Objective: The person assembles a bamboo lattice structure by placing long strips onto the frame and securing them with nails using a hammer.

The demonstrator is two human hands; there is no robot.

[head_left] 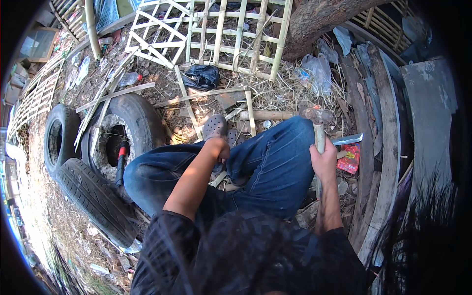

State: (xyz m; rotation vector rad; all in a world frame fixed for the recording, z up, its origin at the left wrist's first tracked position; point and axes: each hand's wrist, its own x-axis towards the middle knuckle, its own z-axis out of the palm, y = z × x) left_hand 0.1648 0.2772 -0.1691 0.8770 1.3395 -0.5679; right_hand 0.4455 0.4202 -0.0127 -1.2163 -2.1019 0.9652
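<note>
My right hand (325,161) is wrapped round the wooden handle of a hammer (319,135), its rusty head up beside my right knee. My left hand (218,149) hangs between my knees with its fingers curled in; whatever they may hold is hidden. Below it a pale bamboo strip (218,179) shows between my legs. Just past my right hand lie a shiny flat metal piece (348,139) and a red box (349,164), with a short wooden piece across the box. Thin split-bamboo strips (250,110) form a loose frame on the ground in front of my shoes.
Several old tyres (140,118) stand and lie to my left, with a red-and-black handled tool (121,157) leaning in one. A bamboo lattice (231,37) spans the far side near a tree trunk (319,22). Weathered planks (386,147) run along my right. A black plastic bag (202,76) lies ahead.
</note>
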